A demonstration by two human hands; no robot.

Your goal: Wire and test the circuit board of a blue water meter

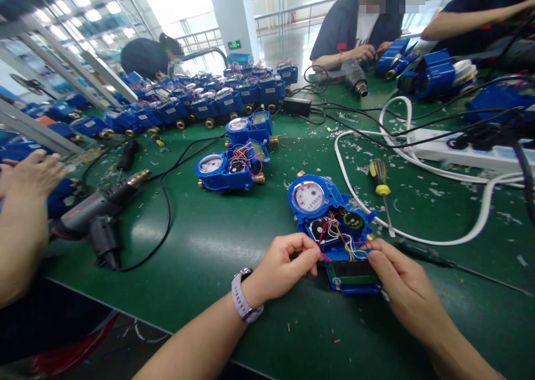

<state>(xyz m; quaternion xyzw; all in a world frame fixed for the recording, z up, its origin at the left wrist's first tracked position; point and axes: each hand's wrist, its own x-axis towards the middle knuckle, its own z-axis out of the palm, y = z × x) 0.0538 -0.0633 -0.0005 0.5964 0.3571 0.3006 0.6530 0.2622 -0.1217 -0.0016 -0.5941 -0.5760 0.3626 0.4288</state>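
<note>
- Your left hand is closed in a pinch, thumb and forefinger together on a red wire at the left end of the open flap.
- Your right hand grips the right end of that blue flap, thumb over its corner (whether it also pinches a wire, I cannot tell).
- Between your two hands lies the flap, with a green circuit board in it; thin coloured wires run from there into the housing.
- The blue meter is on the table just beyond your fingers, its round dial facing up and its wired compartment open towards you.
- On your left wrist you have a watch with a pale strap.
- Right of the meter lies a yellow-and-black screwdriver; a dark, thin-shafted tool lies near your right hand.
- Farther out, two more blue meters stand close together — the nearer meter shows loose wires, the farther meter sits just behind it.
- To your left, a heat gun lies on the green table, beside a co-worker's hand.
- To your right, a white power strip carries black plugs; beyond, rows of blue meters fill the far side.
</note>
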